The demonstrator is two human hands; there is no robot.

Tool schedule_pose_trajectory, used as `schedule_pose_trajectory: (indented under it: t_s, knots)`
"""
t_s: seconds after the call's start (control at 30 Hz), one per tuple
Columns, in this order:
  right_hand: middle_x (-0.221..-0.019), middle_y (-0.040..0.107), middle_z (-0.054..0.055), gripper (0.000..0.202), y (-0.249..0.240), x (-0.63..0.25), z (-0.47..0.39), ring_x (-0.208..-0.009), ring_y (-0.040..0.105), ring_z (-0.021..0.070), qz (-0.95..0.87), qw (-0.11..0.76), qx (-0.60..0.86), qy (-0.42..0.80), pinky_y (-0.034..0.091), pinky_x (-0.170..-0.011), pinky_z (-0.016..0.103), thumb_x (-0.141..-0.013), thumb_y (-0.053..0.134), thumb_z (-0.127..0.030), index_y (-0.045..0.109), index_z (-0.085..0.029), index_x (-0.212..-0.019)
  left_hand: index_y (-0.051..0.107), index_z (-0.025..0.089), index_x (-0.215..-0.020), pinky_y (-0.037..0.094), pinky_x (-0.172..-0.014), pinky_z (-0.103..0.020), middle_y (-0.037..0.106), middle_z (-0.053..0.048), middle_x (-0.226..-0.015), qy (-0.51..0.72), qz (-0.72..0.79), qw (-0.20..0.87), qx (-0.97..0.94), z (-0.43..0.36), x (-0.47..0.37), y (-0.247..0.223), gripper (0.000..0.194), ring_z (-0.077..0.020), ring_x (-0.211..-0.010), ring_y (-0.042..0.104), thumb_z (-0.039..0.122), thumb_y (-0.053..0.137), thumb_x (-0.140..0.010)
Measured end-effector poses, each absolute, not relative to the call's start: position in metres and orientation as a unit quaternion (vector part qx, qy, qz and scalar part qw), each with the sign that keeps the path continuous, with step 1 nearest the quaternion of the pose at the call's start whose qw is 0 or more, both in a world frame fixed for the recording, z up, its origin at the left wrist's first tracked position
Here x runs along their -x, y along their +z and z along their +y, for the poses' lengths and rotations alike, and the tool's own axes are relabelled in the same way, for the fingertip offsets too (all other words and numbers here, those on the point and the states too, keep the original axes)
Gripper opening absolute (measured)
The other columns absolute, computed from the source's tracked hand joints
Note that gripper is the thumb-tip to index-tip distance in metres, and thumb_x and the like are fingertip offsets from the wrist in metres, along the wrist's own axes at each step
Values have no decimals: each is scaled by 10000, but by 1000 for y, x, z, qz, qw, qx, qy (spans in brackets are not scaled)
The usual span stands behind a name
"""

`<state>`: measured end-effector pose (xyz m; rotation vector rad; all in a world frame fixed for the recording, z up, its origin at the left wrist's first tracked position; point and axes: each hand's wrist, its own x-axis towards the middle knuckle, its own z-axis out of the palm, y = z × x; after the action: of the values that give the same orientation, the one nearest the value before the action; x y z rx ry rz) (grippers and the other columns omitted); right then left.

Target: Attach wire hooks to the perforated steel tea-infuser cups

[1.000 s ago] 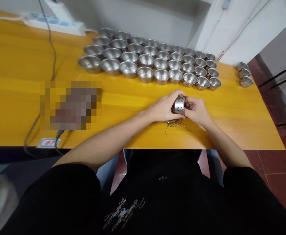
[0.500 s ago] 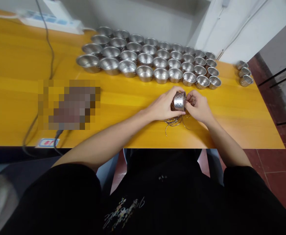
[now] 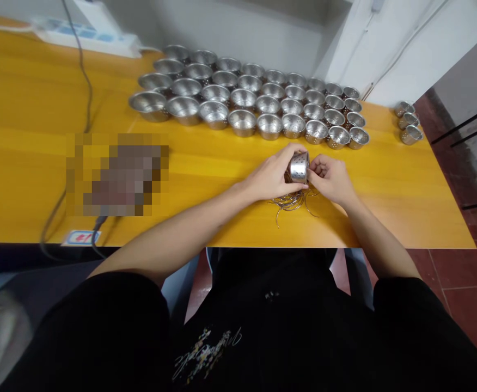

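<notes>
My left hand grips a small perforated metal cup, its fingers above and its thumb below. The cup lies on its side, its mouth turned to the right. At that rim my right hand has its thumb and forefinger pinched together, the other fingers curled. Whatever the pinch holds is too small to make out. Below the cup a loose bundle of thin curved wires rests on the yellow table, partly hidden by my left hand.
Rows of metal cups stand behind my hands. Several more cups are at the table's right end. On the left are a blurred-out object, a dark cable and a white power strip.
My right hand has shifted very slightly at the cup's rim. The cup is still in my left hand, at almost the same place.
</notes>
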<state>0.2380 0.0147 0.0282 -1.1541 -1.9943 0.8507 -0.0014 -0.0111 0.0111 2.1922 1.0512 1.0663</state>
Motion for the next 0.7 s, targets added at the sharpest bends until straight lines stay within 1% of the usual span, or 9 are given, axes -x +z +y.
schedule_pose_trajectory:
  t_s: [0.13,0.23,0.3,0.4,0.53,0.6,0.7]
  knots:
    - [-634,575,-46,218,28,-237,15,-577,451,139,-761,347,443,323,332,-577,331,-895,781,-292,590,-263,-794,504,288,-1566,603,-1191,-567,707,-146,-1530,380,395,246,-799,-13,0,14,817,-393,-1366,741,464,931,-892]
    - [-658,557,-37,251,30,-240,18,-605,465,143,-738,372,443,348,331,-581,325,-909,795,-326,576,-264,-805,494,283,-1574,586,-1223,-585,693,-153,-1553,386,401,242,-795,-11,-1,13,835,-398,-1394,726,453,933,-884]
    - [-667,556,-34,311,31,-241,19,-610,477,143,-719,379,435,388,344,-580,319,-936,825,-401,567,-268,-824,485,279,-1572,584,-1231,-584,694,-154,-1554,390,406,242,-791,-10,-1,12,839,-393,-1396,724,435,932,-880]
    - [-681,597,-26,421,34,-241,17,-597,498,139,-698,375,411,450,374,-570,313,-963,867,-563,577,-273,-867,478,277,-1565,596,-1213,-575,701,-153,-1542,388,410,246,-788,-9,-1,12,833,-386,-1377,732,424,928,-880]
    - [-683,628,-30,565,37,-240,13,-554,475,121,-685,366,361,517,390,-533,308,-929,895,-767,613,-278,-917,470,274,-1561,601,-1192,-568,700,-155,-1540,384,402,247,-793,-12,-1,14,810,-383,-1364,739,408,903,-890]
    - [-673,628,-38,617,38,-240,13,-539,469,114,-679,353,339,547,391,-515,304,-890,916,-820,616,-282,-923,463,282,-1565,603,-1185,-567,696,-152,-1545,386,398,245,-796,-13,-1,15,804,-383,-1363,742,396,890,-894]
    - [-652,630,-52,636,40,-239,13,-504,455,102,-668,338,328,576,382,-488,299,-852,949,-828,626,-284,-912,458,305,-1572,602,-1186,-568,696,-143,-1554,385,395,246,-797,-15,-1,16,807,-386,-1375,741,384,887,-893]
